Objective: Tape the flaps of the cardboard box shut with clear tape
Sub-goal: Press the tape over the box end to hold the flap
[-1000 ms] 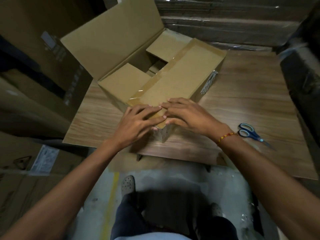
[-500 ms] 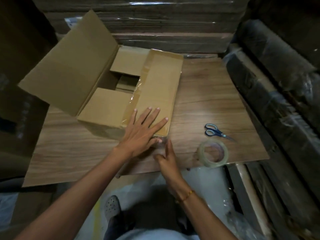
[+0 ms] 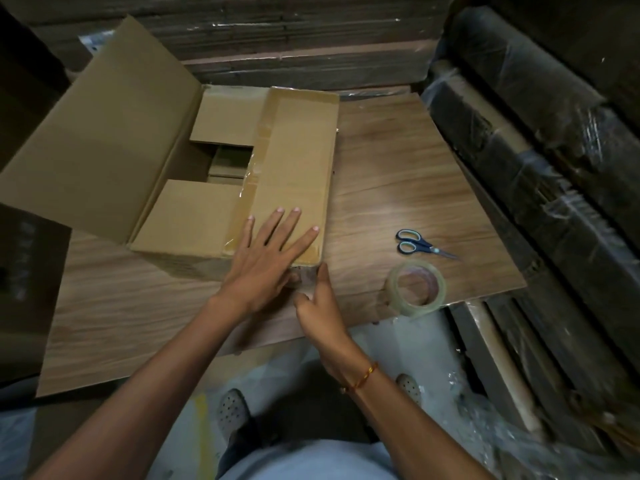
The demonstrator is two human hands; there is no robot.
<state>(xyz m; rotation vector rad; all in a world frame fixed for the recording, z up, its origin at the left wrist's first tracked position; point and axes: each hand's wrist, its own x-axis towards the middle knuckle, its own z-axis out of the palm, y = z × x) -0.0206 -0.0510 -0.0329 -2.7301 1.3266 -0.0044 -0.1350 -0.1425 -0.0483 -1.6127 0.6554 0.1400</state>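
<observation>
A brown cardboard box (image 3: 194,216) sits on a wood-grain table (image 3: 398,188). Its right long flap (image 3: 298,157) is folded down with clear tape along its inner edge and near end. The left long flap (image 3: 100,133) stands open, and both short flaps lie folded inward. My left hand (image 3: 273,251) lies flat with spread fingers on the near end of the right flap. My right hand (image 3: 317,299) presses straight fingers against the box's near side wall, over the clear tape end folded down there. A roll of clear tape (image 3: 417,289) lies on the table to the right.
Blue-handled scissors (image 3: 419,244) lie beyond the tape roll. Stacks of flat cardboard (image 3: 294,39) rise behind the table. Plastic-wrapped bundles (image 3: 540,140) line the right side. A dark box (image 3: 27,289) stands at the left. My feet show on the floor below the table edge.
One second ago both hands pressed on the near corner of the flap. The right hand has dropped to the near side wall; the left stays flat on top. The view has shifted, bringing the tape roll in.
</observation>
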